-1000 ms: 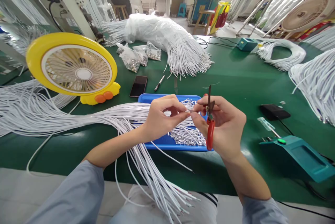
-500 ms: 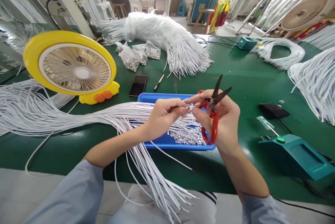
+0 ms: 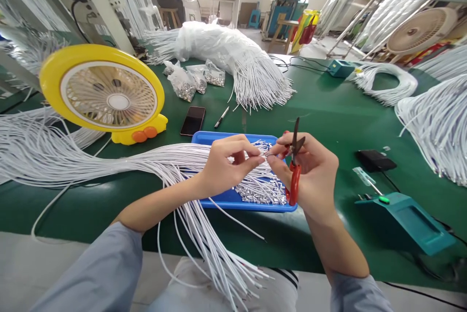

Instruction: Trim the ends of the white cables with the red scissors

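Observation:
My left hand [image 3: 231,161] pinches a small pale piece, seemingly a white cable's end, with thumb and forefinger over the blue tray [image 3: 207,137]. Facing it, my right hand [image 3: 314,171] has its thumb and forefinger closed at the same tiny end; what they grip there is too small to name. Red-handled scissors [image 3: 295,168] hang in my right hand, their dark blades pointing up and slightly apart. Beneath both hands, a bundle of white cables [image 3: 171,156] runs into the tray. Small silvery metal parts [image 3: 260,194] lie in the tray's front right.
A yellow fan [image 3: 148,127] stands left, a phone [image 3: 192,120] and pen [image 3: 222,117] behind the tray. Bags of metal parts [image 3: 184,83] and a wrapped cable bundle [image 3: 215,46] lie farther back. A teal device [image 3: 404,222] sits right. Loose cables [image 3: 211,248] hang over the front edge.
The scissors have turned in my right hand, and their blades look closer together. My right fingers have shifted slightly at the cable end. The view has tilted up a little.

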A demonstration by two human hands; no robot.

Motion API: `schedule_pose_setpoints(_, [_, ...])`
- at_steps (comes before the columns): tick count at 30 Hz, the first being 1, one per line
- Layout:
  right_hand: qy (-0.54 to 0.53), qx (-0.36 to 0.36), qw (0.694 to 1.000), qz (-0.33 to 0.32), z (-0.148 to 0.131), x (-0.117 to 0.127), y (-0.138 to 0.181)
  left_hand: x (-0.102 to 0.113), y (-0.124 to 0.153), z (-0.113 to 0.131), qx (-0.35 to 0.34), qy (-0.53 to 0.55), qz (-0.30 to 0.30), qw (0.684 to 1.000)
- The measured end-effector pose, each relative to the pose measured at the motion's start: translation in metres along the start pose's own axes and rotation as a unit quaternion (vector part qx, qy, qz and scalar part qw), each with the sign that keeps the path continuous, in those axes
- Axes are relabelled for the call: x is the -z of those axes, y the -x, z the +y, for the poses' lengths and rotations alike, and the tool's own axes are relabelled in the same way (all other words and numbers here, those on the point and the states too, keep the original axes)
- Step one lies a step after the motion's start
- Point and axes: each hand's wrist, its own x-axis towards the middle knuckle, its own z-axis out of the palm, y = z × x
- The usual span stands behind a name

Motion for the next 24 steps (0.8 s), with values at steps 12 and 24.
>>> schedule_pose_setpoints(12, [0.284,-0.077,0.943,-0.157,0.025,0.032,-0.033,0.000,0.005,0.011,-0.018,0.061,-0.023,0.998])
schedule_pose_setpoints(24, [0.355,-0.115,0.924,-0.082,0.044,0.043,-0.046,-0.022,0.038,0.019,-0.191,0.007,-0.219,0.957])
